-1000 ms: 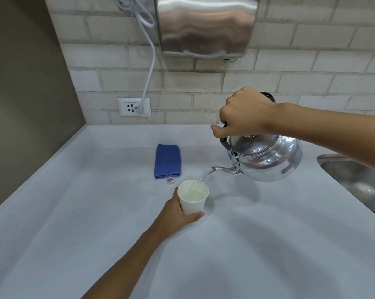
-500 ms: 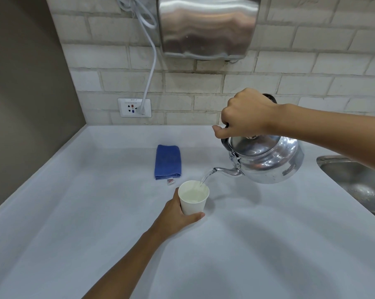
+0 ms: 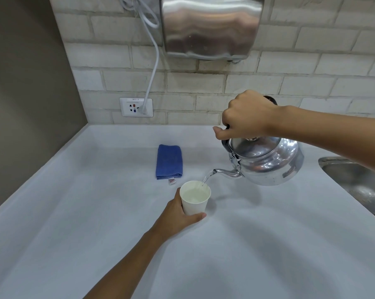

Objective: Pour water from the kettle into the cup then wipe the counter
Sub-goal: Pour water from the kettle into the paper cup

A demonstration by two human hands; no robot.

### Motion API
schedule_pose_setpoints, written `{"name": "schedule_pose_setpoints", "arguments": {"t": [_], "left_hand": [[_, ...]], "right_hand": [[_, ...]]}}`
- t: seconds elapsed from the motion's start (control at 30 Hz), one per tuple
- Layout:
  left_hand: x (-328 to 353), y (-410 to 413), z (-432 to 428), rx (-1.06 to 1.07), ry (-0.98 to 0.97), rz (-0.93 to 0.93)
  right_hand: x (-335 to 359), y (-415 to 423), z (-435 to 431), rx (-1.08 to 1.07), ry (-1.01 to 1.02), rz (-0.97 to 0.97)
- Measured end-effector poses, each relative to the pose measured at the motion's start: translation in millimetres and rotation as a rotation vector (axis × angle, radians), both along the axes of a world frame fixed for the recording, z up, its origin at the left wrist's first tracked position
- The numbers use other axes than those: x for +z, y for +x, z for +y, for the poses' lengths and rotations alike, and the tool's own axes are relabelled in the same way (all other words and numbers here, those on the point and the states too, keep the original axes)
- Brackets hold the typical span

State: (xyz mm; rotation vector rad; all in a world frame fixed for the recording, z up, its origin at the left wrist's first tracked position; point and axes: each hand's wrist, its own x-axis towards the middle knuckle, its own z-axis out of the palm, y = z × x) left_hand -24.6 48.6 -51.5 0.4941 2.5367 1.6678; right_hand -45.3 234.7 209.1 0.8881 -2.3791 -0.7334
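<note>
Both hands are occupied: your right hand [image 3: 247, 115] grips the kettle [image 3: 268, 160], your left hand [image 3: 178, 214] the paper cup [image 3: 195, 199], nearer the blue cloth [image 3: 169, 161] lying lengthwise behind it.

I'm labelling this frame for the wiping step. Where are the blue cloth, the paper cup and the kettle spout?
blue cloth [image 3: 169, 161], head view, middle of the folded top.
paper cup [image 3: 194, 207], head view, outer wall.
kettle spout [image 3: 225, 172], head view, mid-length.
</note>
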Motion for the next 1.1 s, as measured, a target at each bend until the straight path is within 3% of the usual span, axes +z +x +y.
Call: {"name": "schedule_pose_setpoints", "arguments": {"t": [0.53, 0.9, 1.1], "left_hand": [[-0.7, 0.0, -0.1, 0.036, -0.024, -0.036], [-0.7, -0.9, -1.2, 0.004, 0.007, -0.069], [0.2, -1.6, -1.2, 0.004, -0.013, -0.081]], "right_hand": [[-27.4, -16.0, 14.0, -0.031, -0.138, -0.081], [-65.5, -110.7, 59.2, -0.373, -0.804, -0.193], [-91.7, -158.9, 59.5, -0.418, -0.951, -0.239]]}}
